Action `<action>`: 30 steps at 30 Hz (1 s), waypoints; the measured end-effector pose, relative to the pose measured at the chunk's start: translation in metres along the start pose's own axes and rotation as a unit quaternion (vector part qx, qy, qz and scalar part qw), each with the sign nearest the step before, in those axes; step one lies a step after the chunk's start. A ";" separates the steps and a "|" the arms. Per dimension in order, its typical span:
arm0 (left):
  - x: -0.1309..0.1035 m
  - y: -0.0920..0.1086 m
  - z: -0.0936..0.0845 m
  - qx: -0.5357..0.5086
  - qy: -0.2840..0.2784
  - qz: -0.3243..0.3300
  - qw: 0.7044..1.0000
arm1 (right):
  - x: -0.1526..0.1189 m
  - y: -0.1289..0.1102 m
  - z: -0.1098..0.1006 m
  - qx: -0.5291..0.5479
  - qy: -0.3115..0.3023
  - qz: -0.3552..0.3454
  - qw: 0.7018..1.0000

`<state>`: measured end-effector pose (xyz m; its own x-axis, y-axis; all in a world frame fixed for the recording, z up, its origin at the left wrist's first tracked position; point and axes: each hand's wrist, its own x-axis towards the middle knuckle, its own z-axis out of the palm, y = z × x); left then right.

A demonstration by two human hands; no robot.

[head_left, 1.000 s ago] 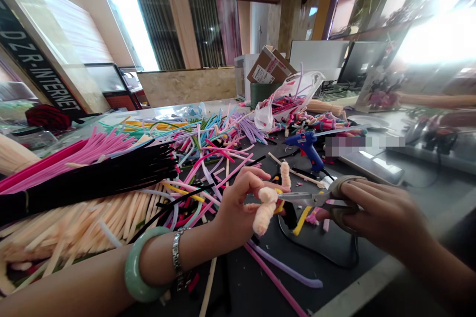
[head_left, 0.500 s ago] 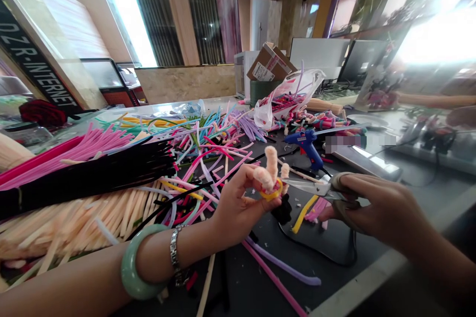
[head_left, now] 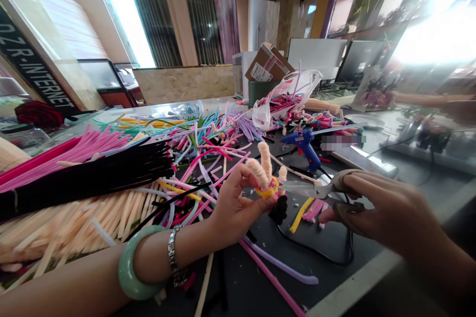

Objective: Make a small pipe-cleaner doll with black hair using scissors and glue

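Note:
My left hand [head_left: 234, 205] pinches a small pipe-cleaner figure [head_left: 267, 185], with peach fuzzy stems sticking up from a yellow and pink band. A black fuzzy part [head_left: 278, 210] hangs just beneath it. In my right hand [head_left: 383, 208] is a pair of scissors [head_left: 323, 192], fingers through the handles. The blades point left, and their tips are at the right side of the figure, beside a short peach stem [head_left: 283, 174]. Whether the tips touch the figure I cannot tell. Below the blades lie a yellow pipe-cleaner piece [head_left: 301, 215] and short pink pieces [head_left: 313, 210].
A blue glue gun [head_left: 307, 147] stands behind the scissors, its black cord looping over the dark table [head_left: 267, 262]. Bundles of black [head_left: 92, 173], peach [head_left: 82, 218] and pink pipe cleaners [head_left: 74, 153] fill the left. A plastic bag [head_left: 262, 114] and cardboard box [head_left: 269, 64] are farther back.
The figure has shifted slightly left and its peach stems now lean more to the left. The scissors have moved slightly left with my right hand, still beside the figure.

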<state>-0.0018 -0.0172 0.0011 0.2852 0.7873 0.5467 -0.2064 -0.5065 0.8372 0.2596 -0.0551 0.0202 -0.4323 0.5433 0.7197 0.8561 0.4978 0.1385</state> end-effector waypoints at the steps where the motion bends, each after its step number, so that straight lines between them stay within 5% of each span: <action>1: 0.000 0.000 0.000 0.004 -0.002 -0.006 1.000 | 0.001 -0.001 -0.001 -0.001 -0.001 -0.004 1.000; 18: -0.002 0.002 0.002 -0.038 -0.011 -0.041 0.998 | 0.003 -0.006 -0.005 -0.012 0.007 -0.022 1.000; 30: -0.003 -0.002 0.000 0.005 -0.028 0.037 0.999 | 0.004 -0.006 -0.011 -0.039 -0.012 -0.046 0.998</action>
<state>-0.0025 -0.0181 -0.0021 0.3222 0.7267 0.6067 -0.2198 -0.5660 0.7946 0.2562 -0.0638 0.0297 -0.5161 0.5145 0.6848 0.8315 0.4929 0.2564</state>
